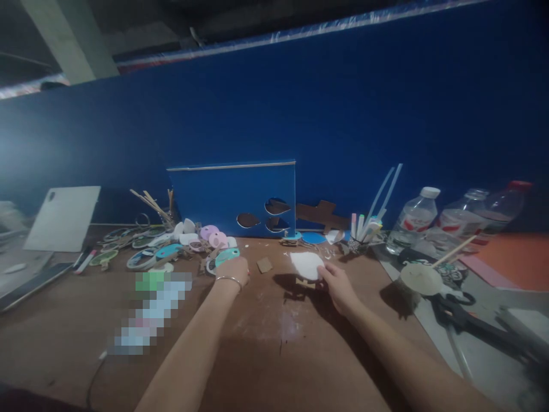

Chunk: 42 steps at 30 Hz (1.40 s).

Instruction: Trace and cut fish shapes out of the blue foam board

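Observation:
My right hand [339, 286] pinches the edge of a white teardrop-shaped cutout [306, 265] just above the table. Under that cutout shows a small piece of cardboard [305, 283]. Seen from the back, my left hand [234, 271] is curled down at the right end of a pile of cutouts. A teal cutout [226, 256] lies right beside its knuckles. The left fingertips are hidden, so what they hold is not visible. Between the hands a small brown cardboard square [265, 265] lies on the table [257, 355].
Behind stands a blue board [223, 194] with teardrop holes. Pink cutouts [217, 239] lie in the left pile. To the right are a cup of markers [359, 237], plastic bottles [414, 220], a round container [421, 278] with a stick, and a black-handled tool [476, 329].

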Motion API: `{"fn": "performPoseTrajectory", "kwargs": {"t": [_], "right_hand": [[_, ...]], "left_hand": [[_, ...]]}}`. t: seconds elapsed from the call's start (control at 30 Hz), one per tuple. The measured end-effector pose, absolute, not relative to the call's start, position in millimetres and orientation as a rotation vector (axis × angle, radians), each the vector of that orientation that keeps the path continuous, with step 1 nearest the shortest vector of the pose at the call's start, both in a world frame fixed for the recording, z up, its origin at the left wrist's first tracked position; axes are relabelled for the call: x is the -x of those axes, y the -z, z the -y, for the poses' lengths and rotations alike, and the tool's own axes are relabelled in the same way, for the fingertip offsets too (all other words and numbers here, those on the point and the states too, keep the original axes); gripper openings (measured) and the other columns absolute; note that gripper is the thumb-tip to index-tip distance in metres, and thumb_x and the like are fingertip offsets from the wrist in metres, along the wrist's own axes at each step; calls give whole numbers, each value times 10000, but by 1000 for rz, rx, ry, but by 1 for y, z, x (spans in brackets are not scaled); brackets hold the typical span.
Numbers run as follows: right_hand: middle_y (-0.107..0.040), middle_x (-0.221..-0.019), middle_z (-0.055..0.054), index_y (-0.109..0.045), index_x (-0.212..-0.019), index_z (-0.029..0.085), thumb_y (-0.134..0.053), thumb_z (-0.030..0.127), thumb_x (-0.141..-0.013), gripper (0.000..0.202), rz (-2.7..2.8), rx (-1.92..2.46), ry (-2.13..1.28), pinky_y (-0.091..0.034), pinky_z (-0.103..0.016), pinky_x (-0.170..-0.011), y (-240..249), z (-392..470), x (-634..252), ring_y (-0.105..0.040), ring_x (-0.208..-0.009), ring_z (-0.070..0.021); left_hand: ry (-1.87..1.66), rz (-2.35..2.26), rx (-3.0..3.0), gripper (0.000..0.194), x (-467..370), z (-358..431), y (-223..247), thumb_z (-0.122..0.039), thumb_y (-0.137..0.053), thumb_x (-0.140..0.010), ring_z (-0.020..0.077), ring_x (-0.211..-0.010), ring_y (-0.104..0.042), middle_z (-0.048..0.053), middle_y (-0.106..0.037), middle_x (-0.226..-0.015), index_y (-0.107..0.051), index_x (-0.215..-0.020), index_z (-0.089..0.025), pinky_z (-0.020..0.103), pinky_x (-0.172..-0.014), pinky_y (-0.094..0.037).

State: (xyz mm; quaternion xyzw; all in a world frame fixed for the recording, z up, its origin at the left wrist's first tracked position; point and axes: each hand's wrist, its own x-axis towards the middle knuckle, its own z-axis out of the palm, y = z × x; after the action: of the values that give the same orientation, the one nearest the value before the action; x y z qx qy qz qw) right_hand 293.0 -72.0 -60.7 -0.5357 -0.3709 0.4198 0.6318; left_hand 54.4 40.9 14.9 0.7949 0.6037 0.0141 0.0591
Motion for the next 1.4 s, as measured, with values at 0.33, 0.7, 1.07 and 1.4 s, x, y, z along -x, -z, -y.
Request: {"fn": "performPoseTrajectory", "kwargs": {"t": [0.33, 0.7, 1.07, 1.4], "right_hand": [[-589, -631, 1, -604, -795, 168, -599, 441, -716, 284, 822, 1237, -901, -414, -238, -444, 60, 72, -289, -511, -529, -141], [-633, -784, -43, -611, -915, 164, -559, 492, -742, 374, 826, 1335, -575, -436, -281, -579, 61, 77, -298, -538, -654, -183], [-605, -667, 6, -637, -855, 166, -603, 429, -709, 302, 708, 1237, -653, -389, -244, -490, 61, 75, -298, -495, -538, -139], [-638, -729, 3, -615, -840, 169, -569, 342, -681, 239, 509, 985, -784, -400, -226, -451, 63, 71, -300, -553, -582, -142]], "left_hand": [[-8, -1914, -2457, 486, -53, -52, 7, -423, -590, -733, 373, -1096, -514, 216, -565, -1144, -545, -1129, -144, 483, -890, -375], [-834, -935, -1181, 657, -83, -39, -8, -607, -141, -877, 184, -599, -612, 104, -633, -773, -538, -1074, -123, 255, -440, -445], [-547, -788, -1439, 478, -86, -29, 10, -265, -638, -720, 87, -392, -530, 37, -635, -667, -470, -1149, -137, 128, -290, -290], [-638, -842, -1465, 325, -93, -32, 19, -215, -650, -682, 106, -497, -601, 30, -631, -648, -515, -963, -125, 154, -400, -424]]}}
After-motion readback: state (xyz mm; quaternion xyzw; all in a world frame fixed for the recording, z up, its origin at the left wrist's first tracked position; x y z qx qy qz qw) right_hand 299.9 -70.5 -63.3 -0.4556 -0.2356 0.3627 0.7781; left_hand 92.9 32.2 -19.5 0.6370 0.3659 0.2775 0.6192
